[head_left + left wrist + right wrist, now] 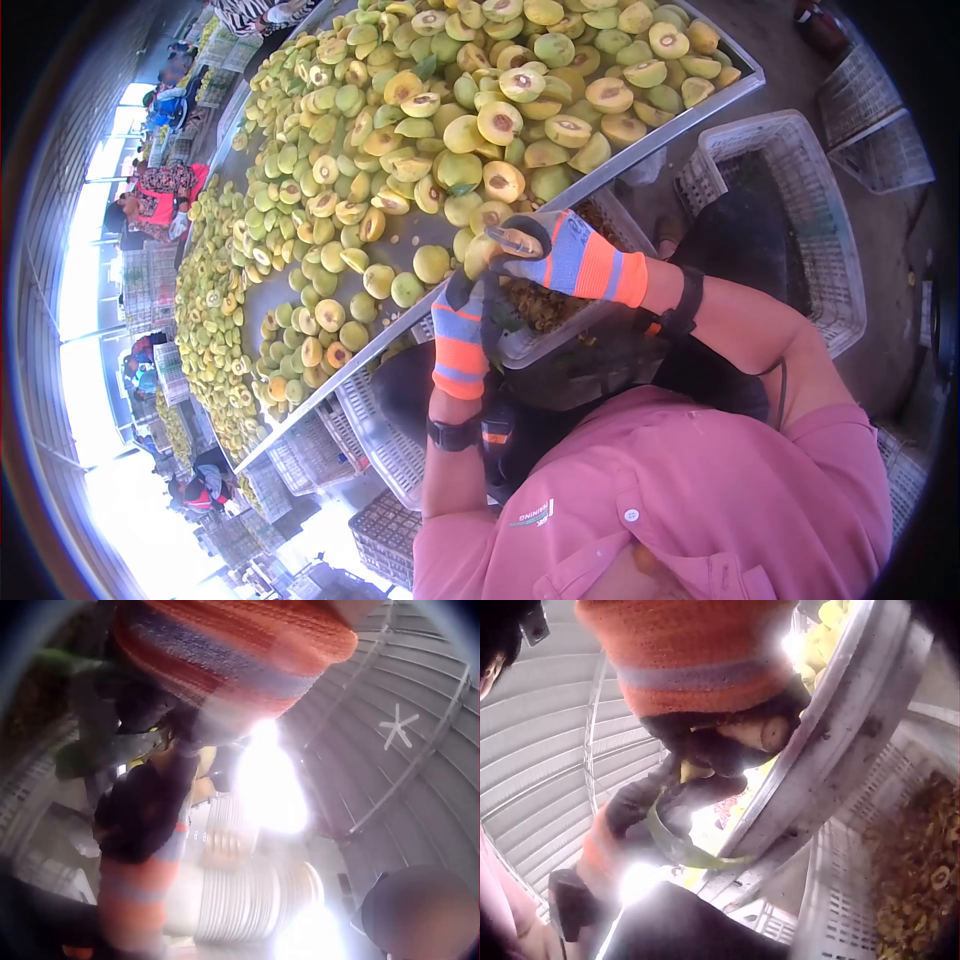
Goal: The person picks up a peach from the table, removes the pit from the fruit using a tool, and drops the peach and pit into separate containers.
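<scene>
Gloved hands meet over a green-yellow fruit at the bench's edge

Nearest is the person's pink shirt (660,490), its lettering upside down and only partly legible, apparently ending in "INING". Dark marks on the back of the right glove are unreadable.

Just beyond, the left hand (460,340) pinches a fruit (480,256) between its fingertips, just off the bench's near edge. The right hand (580,258) curls around a wooden handle (769,735) close beside the fruit; what the handle carries cannot be made out. The right wrist view shows the handle's round end clearly, and a long green leaf (686,847) by the left fingers. Both gloves are orange and blue-grey with dark fingers.

Below the edge sits a white crate (836,892) of brown, wet-looking pieces, seen far more plainly from the right wrist than from the head.

The bench (385,232) holds heaps of fruit halves (500,122), many cut side up. An open white crate (835,245) stands to its right.

Farther off, a person in a red and patterned top (160,203) sits by stacked crates (148,290). Only the wrist views show the ribbed roof (375,780); the left one adds a pale ceiling fan (398,727).
</scene>
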